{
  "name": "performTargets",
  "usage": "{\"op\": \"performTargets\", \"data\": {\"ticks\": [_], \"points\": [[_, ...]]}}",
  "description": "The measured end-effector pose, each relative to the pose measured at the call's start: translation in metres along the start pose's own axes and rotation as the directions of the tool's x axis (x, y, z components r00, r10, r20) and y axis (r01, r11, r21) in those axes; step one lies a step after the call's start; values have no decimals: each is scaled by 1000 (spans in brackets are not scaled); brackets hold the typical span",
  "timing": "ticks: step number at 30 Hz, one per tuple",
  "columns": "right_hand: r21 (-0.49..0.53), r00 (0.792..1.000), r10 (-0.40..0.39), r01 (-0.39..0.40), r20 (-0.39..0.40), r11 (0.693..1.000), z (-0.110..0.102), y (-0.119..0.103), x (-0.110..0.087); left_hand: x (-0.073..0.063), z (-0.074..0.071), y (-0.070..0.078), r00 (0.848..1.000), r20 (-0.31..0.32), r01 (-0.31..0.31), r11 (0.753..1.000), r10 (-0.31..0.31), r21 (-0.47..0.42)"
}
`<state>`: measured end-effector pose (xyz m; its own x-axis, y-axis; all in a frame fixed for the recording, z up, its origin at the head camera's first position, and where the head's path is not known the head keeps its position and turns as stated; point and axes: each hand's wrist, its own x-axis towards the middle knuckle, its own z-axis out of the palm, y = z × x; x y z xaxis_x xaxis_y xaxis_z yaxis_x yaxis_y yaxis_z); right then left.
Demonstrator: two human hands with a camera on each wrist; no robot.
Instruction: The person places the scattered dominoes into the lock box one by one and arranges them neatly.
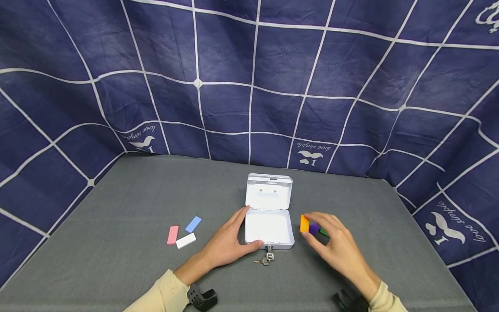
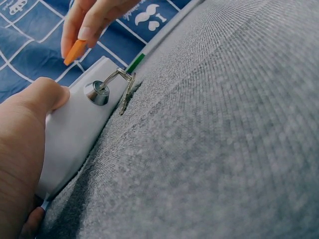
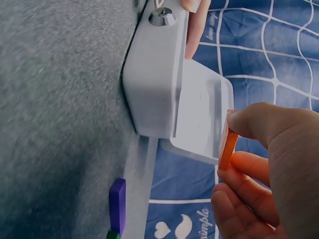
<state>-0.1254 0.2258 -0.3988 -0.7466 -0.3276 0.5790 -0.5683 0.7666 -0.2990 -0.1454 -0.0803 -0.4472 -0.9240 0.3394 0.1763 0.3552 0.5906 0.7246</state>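
Observation:
A small white metal cash box (image 1: 269,226) stands with its lid (image 1: 269,191) raised, its inside bare. My left hand (image 1: 230,239) holds the box at its left side, the thumb on the front rim and the fingers along the left wall. A key ring with keys (image 1: 266,260) hangs from the front lock (image 2: 97,93). Between thumb and fingers, my right hand (image 1: 333,240) pinches an orange domino-like block (image 1: 304,223), raised just right of the box. Below that hand lie a purple block (image 3: 117,205) and a green block (image 1: 323,232), both partly hidden in the head view.
Left of the box, a pink block (image 1: 173,235), a blue block (image 1: 193,224) and a white block (image 1: 186,241) lie on the grey cloth tabletop (image 1: 117,260). A navy checked curtain (image 1: 226,108) hangs behind the table and along both sides.

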Motion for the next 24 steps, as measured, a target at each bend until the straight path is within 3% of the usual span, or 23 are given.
{"op": "performTargets", "data": {"ticks": [16,24], "points": [[45,999,-33,32,19,998,14,-13,18,-1,0,0,1000,8,14,1000,-14,-5],[65,999,-8,4,53,998,22,-17,24,-1,0,0,1000,12,15,1000,-15,-16]]}}
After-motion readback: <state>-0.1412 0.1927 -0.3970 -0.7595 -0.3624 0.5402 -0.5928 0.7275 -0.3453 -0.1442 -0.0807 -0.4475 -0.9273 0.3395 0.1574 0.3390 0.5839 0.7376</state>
